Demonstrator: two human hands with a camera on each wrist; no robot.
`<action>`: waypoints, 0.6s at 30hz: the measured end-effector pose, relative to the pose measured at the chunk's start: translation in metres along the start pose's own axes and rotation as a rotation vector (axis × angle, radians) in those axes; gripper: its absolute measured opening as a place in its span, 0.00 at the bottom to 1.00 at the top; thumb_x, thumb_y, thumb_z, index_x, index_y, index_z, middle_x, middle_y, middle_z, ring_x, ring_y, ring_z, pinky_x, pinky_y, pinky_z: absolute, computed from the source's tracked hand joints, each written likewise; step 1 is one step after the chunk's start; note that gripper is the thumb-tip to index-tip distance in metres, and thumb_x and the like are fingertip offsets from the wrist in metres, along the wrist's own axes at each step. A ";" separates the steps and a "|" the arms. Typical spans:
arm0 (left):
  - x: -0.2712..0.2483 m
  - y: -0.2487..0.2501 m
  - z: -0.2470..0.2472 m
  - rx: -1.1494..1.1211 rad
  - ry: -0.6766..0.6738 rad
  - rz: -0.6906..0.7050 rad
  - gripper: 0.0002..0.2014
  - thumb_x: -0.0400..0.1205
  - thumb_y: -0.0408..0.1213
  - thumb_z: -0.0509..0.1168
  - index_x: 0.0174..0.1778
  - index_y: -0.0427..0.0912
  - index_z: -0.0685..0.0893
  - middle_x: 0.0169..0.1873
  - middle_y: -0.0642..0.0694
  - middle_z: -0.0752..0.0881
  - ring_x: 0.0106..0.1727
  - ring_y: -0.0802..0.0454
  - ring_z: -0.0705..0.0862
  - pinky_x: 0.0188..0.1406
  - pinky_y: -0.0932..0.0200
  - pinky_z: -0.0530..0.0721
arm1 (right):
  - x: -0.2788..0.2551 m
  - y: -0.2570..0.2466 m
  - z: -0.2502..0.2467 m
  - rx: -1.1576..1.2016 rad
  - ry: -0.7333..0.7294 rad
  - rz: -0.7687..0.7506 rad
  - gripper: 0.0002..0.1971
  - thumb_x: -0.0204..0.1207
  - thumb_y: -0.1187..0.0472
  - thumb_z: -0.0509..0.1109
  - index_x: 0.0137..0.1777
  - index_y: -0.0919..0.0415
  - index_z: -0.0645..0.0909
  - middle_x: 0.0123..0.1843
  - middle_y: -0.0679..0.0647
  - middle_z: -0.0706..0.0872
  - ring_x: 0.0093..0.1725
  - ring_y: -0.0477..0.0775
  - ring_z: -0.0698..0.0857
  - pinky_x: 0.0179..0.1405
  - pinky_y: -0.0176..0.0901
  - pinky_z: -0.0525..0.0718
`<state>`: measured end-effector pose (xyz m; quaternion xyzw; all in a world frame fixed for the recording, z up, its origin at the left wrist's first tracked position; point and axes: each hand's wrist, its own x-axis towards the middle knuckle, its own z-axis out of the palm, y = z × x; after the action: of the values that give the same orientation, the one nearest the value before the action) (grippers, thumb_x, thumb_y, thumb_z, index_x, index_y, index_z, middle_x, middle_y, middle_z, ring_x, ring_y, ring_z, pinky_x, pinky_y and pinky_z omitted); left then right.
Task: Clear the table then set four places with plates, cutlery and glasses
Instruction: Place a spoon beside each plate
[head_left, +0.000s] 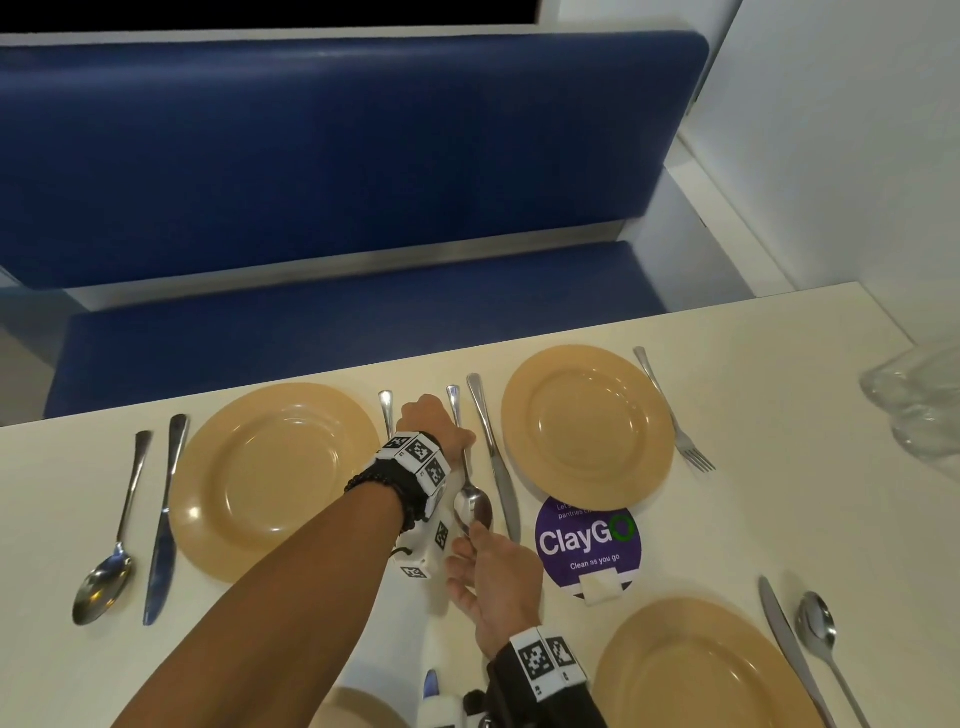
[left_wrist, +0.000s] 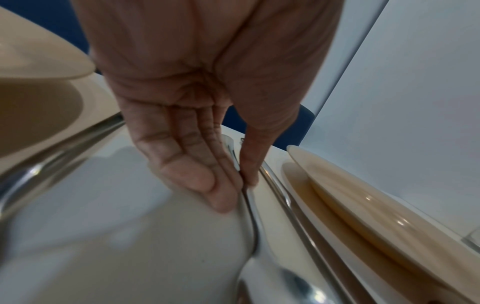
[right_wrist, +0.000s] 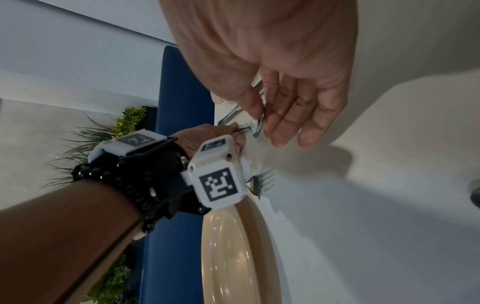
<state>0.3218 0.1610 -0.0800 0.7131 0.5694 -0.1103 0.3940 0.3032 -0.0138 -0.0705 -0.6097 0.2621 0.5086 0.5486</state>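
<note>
A: State the grip.
B: Left hand (head_left: 434, 421) pinches the handle of the spoon (head_left: 470, 491), thumb on one side, fingers (left_wrist: 207, 185) on the other. Right hand (head_left: 491, 582) pinches the spoon's bowl between thumb and fingertips (right_wrist: 279, 134).

A: Spoon location?
B: On the cream table (head_left: 779, 519), just beside a table knife (head_left: 493, 457), left of the far right plate (head_left: 587, 426). A fork (head_left: 385, 410) lies partly under the left wrist, beside the far left plate (head_left: 275, 483).
</note>
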 end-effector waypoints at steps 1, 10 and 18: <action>0.000 -0.001 0.001 -0.008 0.003 0.000 0.17 0.73 0.46 0.78 0.44 0.34 0.86 0.42 0.39 0.91 0.40 0.45 0.92 0.31 0.59 0.87 | -0.001 0.000 0.000 0.003 0.000 -0.004 0.12 0.81 0.65 0.70 0.56 0.76 0.85 0.34 0.61 0.86 0.32 0.56 0.80 0.34 0.46 0.75; 0.000 -0.003 0.001 -0.010 0.022 0.014 0.17 0.73 0.47 0.77 0.40 0.34 0.87 0.38 0.41 0.92 0.38 0.47 0.92 0.30 0.59 0.87 | -0.005 -0.002 0.000 0.000 0.021 -0.022 0.11 0.81 0.64 0.71 0.52 0.74 0.87 0.35 0.61 0.89 0.35 0.58 0.84 0.36 0.48 0.77; -0.012 -0.001 -0.006 -0.056 0.006 0.014 0.19 0.77 0.48 0.74 0.30 0.38 0.78 0.29 0.43 0.87 0.27 0.48 0.85 0.28 0.59 0.84 | -0.013 0.001 -0.008 -0.051 -0.012 -0.033 0.11 0.80 0.62 0.73 0.53 0.72 0.87 0.38 0.60 0.89 0.37 0.56 0.85 0.38 0.48 0.81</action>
<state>0.3148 0.1568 -0.0690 0.7060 0.5683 -0.0893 0.4130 0.3003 -0.0249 -0.0603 -0.6247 0.2359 0.5095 0.5428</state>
